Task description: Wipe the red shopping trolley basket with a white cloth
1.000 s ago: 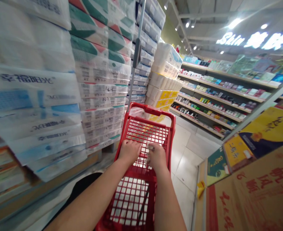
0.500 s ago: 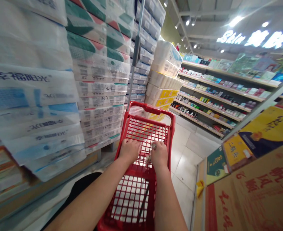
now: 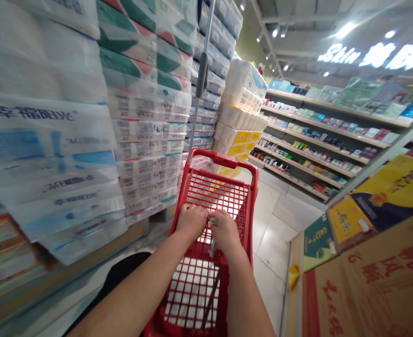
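A red plastic shopping cart with a grid basket [image 3: 243,217] stands in front of me. Over its near part my left hand [image 3: 192,222] is closed, fingers curled down; what it grips is hidden beneath it. My right hand [image 3: 223,229] is closed beside it, the fingertips of both hands close together. A small pale object [image 3: 212,248] hangs below the right hand's fingers, too blurred to name. Through the grid, the light floor shows.
Tall stacks of wrapped paper packs [image 3: 146,98] line the left side, with a metal pole [image 3: 202,75] beside them. Cartons [image 3: 378,281] stand at the right. Product shelves [image 3: 307,131] rise behind, and tiled floor [image 3: 265,224] runs right of the cart.
My right hand has moved left, up against my left hand, and the small pale object has moved with it. The left hand has hardly moved.
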`<state>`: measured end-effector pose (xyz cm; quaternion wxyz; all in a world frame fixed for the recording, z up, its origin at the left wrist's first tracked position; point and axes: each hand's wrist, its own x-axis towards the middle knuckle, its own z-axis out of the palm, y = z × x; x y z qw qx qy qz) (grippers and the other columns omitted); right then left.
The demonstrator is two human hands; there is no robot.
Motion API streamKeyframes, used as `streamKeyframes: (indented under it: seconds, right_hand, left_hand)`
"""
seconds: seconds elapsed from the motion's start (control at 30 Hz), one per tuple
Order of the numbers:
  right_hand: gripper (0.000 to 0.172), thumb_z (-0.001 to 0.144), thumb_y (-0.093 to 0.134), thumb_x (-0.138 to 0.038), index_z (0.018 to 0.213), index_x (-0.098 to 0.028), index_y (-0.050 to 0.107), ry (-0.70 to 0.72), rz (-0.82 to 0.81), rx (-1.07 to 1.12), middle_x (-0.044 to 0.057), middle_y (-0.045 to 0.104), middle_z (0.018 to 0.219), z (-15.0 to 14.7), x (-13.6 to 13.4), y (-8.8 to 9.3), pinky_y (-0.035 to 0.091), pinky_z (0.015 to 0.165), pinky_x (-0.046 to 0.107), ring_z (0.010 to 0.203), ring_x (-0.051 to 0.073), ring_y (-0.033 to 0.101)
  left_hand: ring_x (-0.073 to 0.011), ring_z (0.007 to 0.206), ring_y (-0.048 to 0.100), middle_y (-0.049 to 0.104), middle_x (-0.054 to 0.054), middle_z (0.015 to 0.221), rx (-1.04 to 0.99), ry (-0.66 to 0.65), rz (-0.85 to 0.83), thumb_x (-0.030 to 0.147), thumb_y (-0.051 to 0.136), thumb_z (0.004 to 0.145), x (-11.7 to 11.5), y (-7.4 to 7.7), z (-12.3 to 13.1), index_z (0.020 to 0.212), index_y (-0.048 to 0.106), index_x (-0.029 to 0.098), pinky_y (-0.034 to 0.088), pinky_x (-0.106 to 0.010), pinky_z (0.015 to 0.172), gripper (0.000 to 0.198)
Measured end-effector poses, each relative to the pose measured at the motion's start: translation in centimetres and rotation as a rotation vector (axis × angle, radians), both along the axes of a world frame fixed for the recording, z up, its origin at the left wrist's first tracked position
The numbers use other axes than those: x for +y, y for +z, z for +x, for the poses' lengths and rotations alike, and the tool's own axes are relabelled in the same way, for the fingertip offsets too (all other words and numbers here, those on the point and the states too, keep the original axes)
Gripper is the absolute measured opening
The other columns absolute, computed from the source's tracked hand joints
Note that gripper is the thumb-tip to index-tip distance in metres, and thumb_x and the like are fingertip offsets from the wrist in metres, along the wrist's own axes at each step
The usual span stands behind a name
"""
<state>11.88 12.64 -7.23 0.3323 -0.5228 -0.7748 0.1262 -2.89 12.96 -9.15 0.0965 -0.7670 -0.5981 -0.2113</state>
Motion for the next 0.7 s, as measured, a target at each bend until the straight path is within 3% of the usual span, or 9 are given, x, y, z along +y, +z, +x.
streamKeyframes:
  seconds: [0.2,0.37,0.43,0.57,0.7]
  right_hand:
    - [0.029,0.078,0.052,-0.006,0.095,-0.023,0.068,-0.332,0.087,-0.061,0.006,0.061,0.099,0.72,0.35,0.01,0.043,0.079,0.030,0.093,0.022,0.054]
    - [0.035,0.074,0.054,-0.002,0.097,-0.024,0.069,-0.034,0.067,-0.073,0.005,0.060,0.105,-0.02,0.37,-0.44,0.043,0.082,0.027,0.098,0.019,0.053]
    - [0.035,0.074,0.054,-0.003,0.096,-0.025,0.069,-0.052,0.050,-0.031,0.004,0.060,0.104,0.03,0.46,-0.48,0.043,0.082,0.027,0.097,0.019,0.054]
    - [0.032,0.076,0.053,-0.007,0.100,-0.022,0.069,-0.270,0.057,0.005,0.006,0.061,0.102,0.28,0.64,-0.50,0.043,0.083,0.030,0.094,0.021,0.053]
    - [0.041,0.072,0.051,0.000,0.100,-0.025,0.069,-0.032,0.050,-0.028,0.003,0.060,0.102,0.02,0.52,-0.64,0.043,0.082,0.027,0.096,0.018,0.053]
  left_hand:
    - [-0.0221,0.088,0.057,0.069,-0.008,0.088,-0.020,0.013,0.002,0.033,0.033,0.096,0.29,-0.04,0.38,0.089,0.065,0.021,0.030,-0.041,0.081,0.035]
    - [-0.0215,0.089,0.057,0.070,-0.007,0.090,-0.012,0.013,-0.026,0.032,0.035,0.096,0.36,0.03,0.45,0.091,0.065,0.022,0.030,-0.041,0.081,0.032]
    - [-0.0217,0.090,0.057,0.069,-0.008,0.091,-0.005,0.013,-0.031,0.032,0.035,0.096,0.28,0.16,0.43,0.091,0.065,0.021,0.030,-0.041,0.082,0.032]
    - [-0.0226,0.089,0.057,0.069,-0.008,0.090,-0.002,0.016,-0.033,0.031,0.035,0.095,0.10,0.36,0.45,0.093,0.065,0.020,0.030,-0.042,0.082,0.032]
    - [-0.0226,0.090,0.057,0.069,-0.008,0.091,-0.013,0.006,-0.049,0.030,0.036,0.095,0.00,0.28,0.44,0.091,0.065,0.021,0.030,-0.041,0.082,0.031]
